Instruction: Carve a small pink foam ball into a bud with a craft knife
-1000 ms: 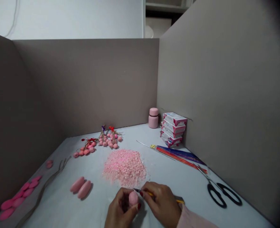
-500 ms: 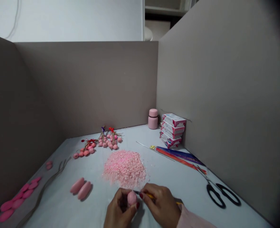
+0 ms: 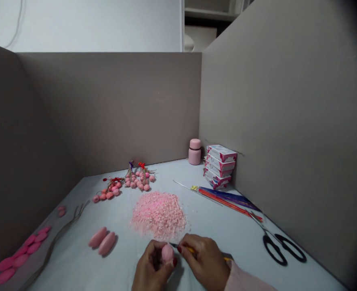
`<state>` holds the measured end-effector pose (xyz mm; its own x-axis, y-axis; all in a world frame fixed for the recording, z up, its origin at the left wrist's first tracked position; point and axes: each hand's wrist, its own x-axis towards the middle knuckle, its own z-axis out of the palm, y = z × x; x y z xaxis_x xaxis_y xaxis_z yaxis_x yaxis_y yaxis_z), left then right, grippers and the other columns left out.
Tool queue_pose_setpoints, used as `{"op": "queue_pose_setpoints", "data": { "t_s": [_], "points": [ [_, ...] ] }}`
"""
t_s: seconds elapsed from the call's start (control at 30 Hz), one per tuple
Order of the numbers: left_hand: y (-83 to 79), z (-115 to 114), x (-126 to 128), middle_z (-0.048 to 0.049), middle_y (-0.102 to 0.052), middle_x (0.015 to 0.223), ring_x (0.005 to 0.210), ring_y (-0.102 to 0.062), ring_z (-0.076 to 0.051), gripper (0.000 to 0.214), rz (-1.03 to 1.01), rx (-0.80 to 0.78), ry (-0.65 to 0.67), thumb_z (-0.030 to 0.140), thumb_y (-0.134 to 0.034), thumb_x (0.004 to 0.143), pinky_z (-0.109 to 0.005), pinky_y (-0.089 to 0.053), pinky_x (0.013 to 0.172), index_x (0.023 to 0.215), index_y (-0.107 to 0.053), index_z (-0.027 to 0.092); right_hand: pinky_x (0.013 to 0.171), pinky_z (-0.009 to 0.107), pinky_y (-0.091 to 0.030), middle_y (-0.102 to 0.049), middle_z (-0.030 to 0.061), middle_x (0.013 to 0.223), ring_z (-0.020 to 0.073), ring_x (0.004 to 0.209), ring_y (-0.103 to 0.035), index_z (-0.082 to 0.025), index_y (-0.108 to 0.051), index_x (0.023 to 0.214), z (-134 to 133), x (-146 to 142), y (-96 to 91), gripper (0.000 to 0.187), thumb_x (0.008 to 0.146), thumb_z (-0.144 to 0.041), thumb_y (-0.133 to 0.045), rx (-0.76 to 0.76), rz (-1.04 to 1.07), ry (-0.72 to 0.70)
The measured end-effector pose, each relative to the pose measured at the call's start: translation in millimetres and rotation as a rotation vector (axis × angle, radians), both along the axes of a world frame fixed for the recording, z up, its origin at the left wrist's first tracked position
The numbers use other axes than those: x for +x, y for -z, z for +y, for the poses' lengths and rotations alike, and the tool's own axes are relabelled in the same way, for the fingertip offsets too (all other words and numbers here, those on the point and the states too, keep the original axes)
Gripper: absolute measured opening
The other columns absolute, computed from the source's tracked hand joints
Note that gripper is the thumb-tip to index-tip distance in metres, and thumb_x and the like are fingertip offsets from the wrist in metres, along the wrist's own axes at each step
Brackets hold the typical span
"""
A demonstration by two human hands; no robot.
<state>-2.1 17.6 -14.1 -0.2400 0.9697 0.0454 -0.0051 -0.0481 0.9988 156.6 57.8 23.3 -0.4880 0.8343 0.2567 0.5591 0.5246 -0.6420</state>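
Between the thumb and fingers of my left hand (image 3: 150, 266) is a round pink soap ball (image 3: 167, 253) with a faceted, carved-looking surface. My right hand (image 3: 207, 258) is closed around a craft knife (image 3: 191, 250) with a yellow handle. Its dark blade points left, at the upper right side of the ball; whether it touches cannot be made out. Just beyond both hands lies a heap of pink shavings (image 3: 158, 214). Two smooth oval pink soap pieces (image 3: 107, 243) rest left of my left hand.
At left are flat bright-pink ovals (image 3: 21, 260), two small pink balls (image 3: 61, 212) and dry twigs (image 3: 53, 244). Clusters of pink balls on stems (image 3: 139, 182) lie behind. At right are scissors (image 3: 275, 244), red and blue strips (image 3: 223, 199), stacked boxes (image 3: 220, 165) and a pink flask (image 3: 194, 153). Grey panels (image 3: 136, 101) enclose the table.
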Motion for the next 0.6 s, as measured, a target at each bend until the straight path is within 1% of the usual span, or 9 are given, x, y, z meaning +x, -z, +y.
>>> {"op": "queue_pose_setpoints", "data": {
  "t_s": [0.1,0.17,0.33,0.43,0.5,0.53,0.6],
  "points": [
    [-0.5,-1,1,0.0006,-0.06,0.062,0.059,-0.053,-0.017,0.024,0.024,0.004,-0.016,0.033,-0.073,0.061,-0.028,-0.041,0.057,0.072,-0.059,0.018,0.059,0.019,-0.036,-0.065,-0.0002,0.071,0.0128,0.065,-0.059,-0.021,-0.062,0.076,-5,-2,-3.3,0.018,0.085,-0.023,-0.046,0.02,0.011,-0.093],
    [-0.9,-1,2,0.0004,-0.06,0.063,0.06,-0.053,-0.017,0.022,0.043,0.005,-0.024,0.033,-0.071,0.063,-0.028,-0.041,0.057,0.071,-0.058,0.018,0.059,0.019,-0.036,-0.065,0.0003,0.071,0.0132,0.065,-0.059,-0.02,-0.062,0.076,-8,-3,-5.3,0.018,0.084,-0.022,-0.046,0.025,-0.001,-0.116],
    [-1.0,-2,3,-0.0013,-0.061,0.063,0.06,-0.054,-0.018,0.026,0.075,-0.011,-0.021,0.04,-0.069,0.065,-0.029,-0.041,0.056,0.072,-0.058,0.017,0.059,0.02,-0.035,-0.064,-0.0004,0.07,0.0132,0.065,-0.059,-0.021,-0.06,0.074,-7,-4,-3.5,0.017,0.084,-0.021,-0.046,0.026,-0.026,-0.089],
    [-3.7,-2,3,0.0003,-0.059,0.061,0.059,-0.052,-0.017,0.026,0.039,-0.003,0.002,0.038,-0.071,0.063,-0.028,-0.04,0.056,0.072,-0.059,0.017,0.058,0.02,-0.035,-0.065,-0.0005,0.069,0.0133,0.063,-0.059,-0.021,-0.06,0.073,-2,-3,0.0,0.019,0.085,-0.023,-0.046,0.012,-0.042,0.003],
    [-6.7,-2,2,0.0017,-0.057,0.06,0.059,-0.051,-0.016,0.025,0.009,-0.002,-0.008,0.035,-0.073,0.06,-0.027,-0.039,0.056,0.071,-0.06,0.017,0.057,0.021,-0.034,-0.065,-0.0005,0.068,0.0132,0.063,-0.059,-0.02,-0.06,0.073,-1,-1,0.6,0.021,0.087,-0.024,-0.045,-0.003,-0.035,0.046],
    [-8.1,-2,2,0.0018,-0.057,0.06,0.06,-0.051,-0.016,0.025,-0.009,-0.008,-0.019,0.034,-0.074,0.059,-0.027,-0.04,0.057,0.071,-0.06,0.016,0.058,0.02,-0.034,-0.064,-0.0006,0.068,0.013,0.063,-0.059,-0.02,-0.06,0.073,-1,-1,0.3,0.021,0.087,-0.024,-0.045,-0.005,-0.021,0.041],
    [-10.2,-2,1,0.002,-0.057,0.06,0.059,-0.05,-0.016,0.026,-0.04,-0.031,-0.029,0.034,-0.075,0.058,-0.027,-0.04,0.057,0.072,-0.06,0.016,0.059,0.02,-0.035,-0.064,-0.0011,0.069,0.0125,0.064,-0.059,-0.02,-0.061,0.073,-4,0,-1.2,0.02,0.086,-0.023,-0.046,0.004,0.012,-0.017]
  ]
}}
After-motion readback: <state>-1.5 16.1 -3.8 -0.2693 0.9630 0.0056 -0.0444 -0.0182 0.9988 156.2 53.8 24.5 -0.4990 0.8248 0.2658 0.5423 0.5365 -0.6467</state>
